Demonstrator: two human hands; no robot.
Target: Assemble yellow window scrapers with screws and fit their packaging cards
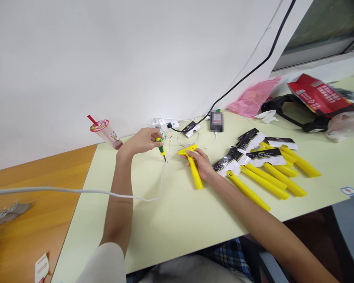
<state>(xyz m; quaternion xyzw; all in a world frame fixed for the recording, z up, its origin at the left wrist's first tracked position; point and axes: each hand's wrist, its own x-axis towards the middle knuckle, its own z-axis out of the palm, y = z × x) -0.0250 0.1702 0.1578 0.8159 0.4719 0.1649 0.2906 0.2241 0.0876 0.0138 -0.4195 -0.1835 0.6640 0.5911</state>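
My left hand (pixel 144 140) is closed on a green and yellow screwdriver (pixel 161 146). The tool points down, its dark tip close to a tiny dark piece, perhaps a screw, on the pale table (pixel 153 232). To its right, my right hand (pixel 201 162) grips a yellow scraper (pixel 195 173) by its wide head, with the handle slanting toward me. Several more yellow scrapers (pixel 277 179) with black and white cards lie in a pile right of my right hand.
A drink cup (pixel 107 133) with a red straw stands by the wall. Behind my hands are a power strip (pixel 168 124), white cables, a loose card (pixel 190 129) and a small dark device (pixel 216 121). A pink bag (pixel 253 98), black frame and red packaging (pixel 318 94) occupy the back right.
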